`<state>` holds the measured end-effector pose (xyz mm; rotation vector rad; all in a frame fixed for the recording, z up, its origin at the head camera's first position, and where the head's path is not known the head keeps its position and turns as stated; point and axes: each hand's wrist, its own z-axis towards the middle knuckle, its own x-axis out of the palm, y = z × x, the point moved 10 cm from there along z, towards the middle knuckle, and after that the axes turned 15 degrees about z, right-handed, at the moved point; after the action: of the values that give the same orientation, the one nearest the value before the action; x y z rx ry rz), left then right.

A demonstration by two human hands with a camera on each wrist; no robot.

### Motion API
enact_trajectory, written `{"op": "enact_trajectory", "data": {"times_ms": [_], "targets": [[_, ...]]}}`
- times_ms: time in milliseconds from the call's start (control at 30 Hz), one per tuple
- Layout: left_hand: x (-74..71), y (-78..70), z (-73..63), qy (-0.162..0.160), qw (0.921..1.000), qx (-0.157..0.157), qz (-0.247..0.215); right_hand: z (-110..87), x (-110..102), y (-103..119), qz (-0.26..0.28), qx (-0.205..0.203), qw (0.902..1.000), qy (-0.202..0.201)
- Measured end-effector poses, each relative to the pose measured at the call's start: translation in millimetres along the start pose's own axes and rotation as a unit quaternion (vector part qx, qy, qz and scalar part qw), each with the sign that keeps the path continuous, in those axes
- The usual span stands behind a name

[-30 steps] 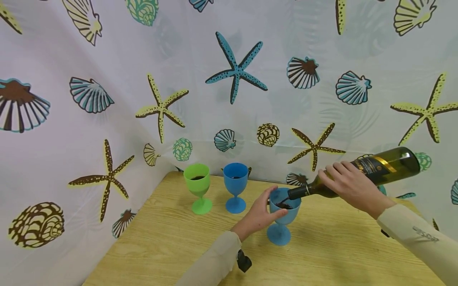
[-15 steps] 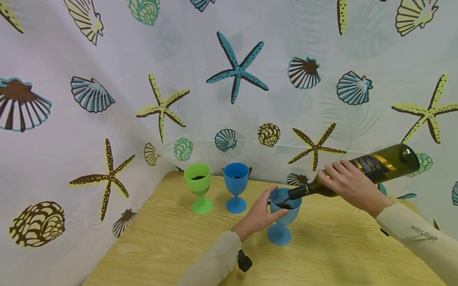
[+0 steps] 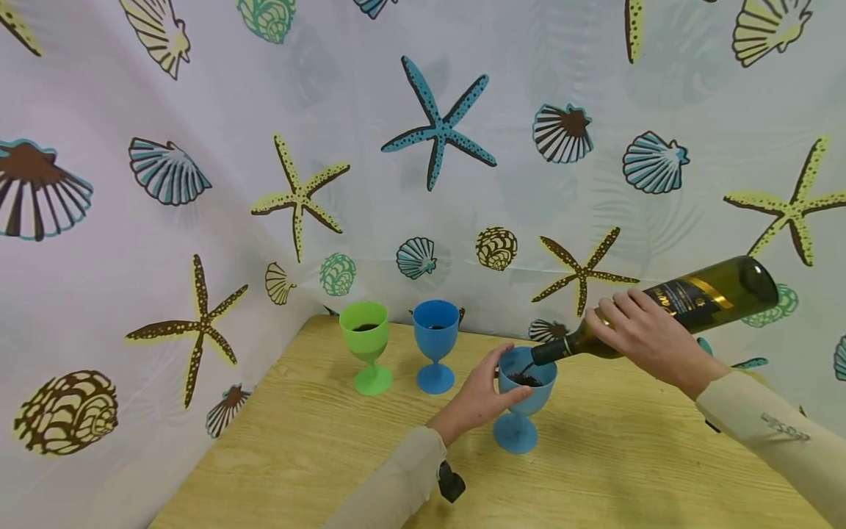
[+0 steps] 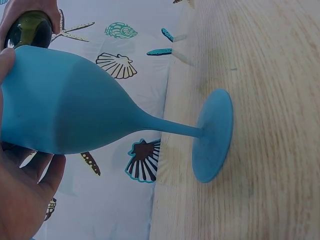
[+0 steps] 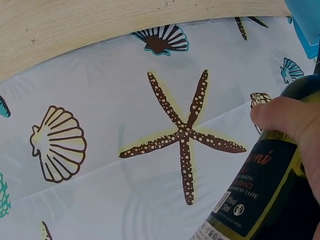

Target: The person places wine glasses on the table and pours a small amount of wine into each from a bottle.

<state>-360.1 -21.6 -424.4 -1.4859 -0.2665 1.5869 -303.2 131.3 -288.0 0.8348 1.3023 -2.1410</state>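
Observation:
A light blue goblet [image 3: 532, 401] stands upright on the wooden table, its foot flat on the surface. Around its bowl curl the thumb and fingers of my left hand [image 3: 477, 397]; the left wrist view shows the goblet's bowl, stem and round foot [image 4: 214, 136] sideways. My right hand [image 3: 651, 339] grips a green wine bottle [image 3: 740, 290] by its shoulder. The bottle is tilted, mouth down at the goblet's rim, and a thin dark stream runs into dark liquid [image 3: 525, 380] inside. In the right wrist view a thumb lies across the bottle above its black label [image 5: 257, 182].
A green goblet [image 3: 366, 342] and a darker blue goblet [image 3: 435, 342], both with dark liquid inside, stand at the back left of the wooden table [image 3: 297, 455]. A white curtain [image 3: 344, 95] printed with starfish and shells hangs behind and to the left.
The base of the bottle has risen a little, so it tilts more steeply. Dark liquid keeps streaming into the light blue goblet. My left hand has stayed in place.

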Motion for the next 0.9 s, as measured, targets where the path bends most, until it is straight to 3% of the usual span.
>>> {"op": "enact_trajectory", "data": {"times_ms": [367,567,900], "targets": [[0.5,0.2,0.0,0.000,1.0000,0.000,0.001,-7.4,-0.1,-1.4,0.067,0.042,0.9966,-0.026],[0.3,0.2,-0.1,0.000,1.0000,-0.002,0.003,-19.6,13.2,-3.7,0.120,0.094,0.9881,-0.019],[0.9,0.7,-0.3,-0.001,1.0000,-0.003,0.004,-39.5,27.1,0.6,0.165,0.156,0.9736,-0.026]]}}
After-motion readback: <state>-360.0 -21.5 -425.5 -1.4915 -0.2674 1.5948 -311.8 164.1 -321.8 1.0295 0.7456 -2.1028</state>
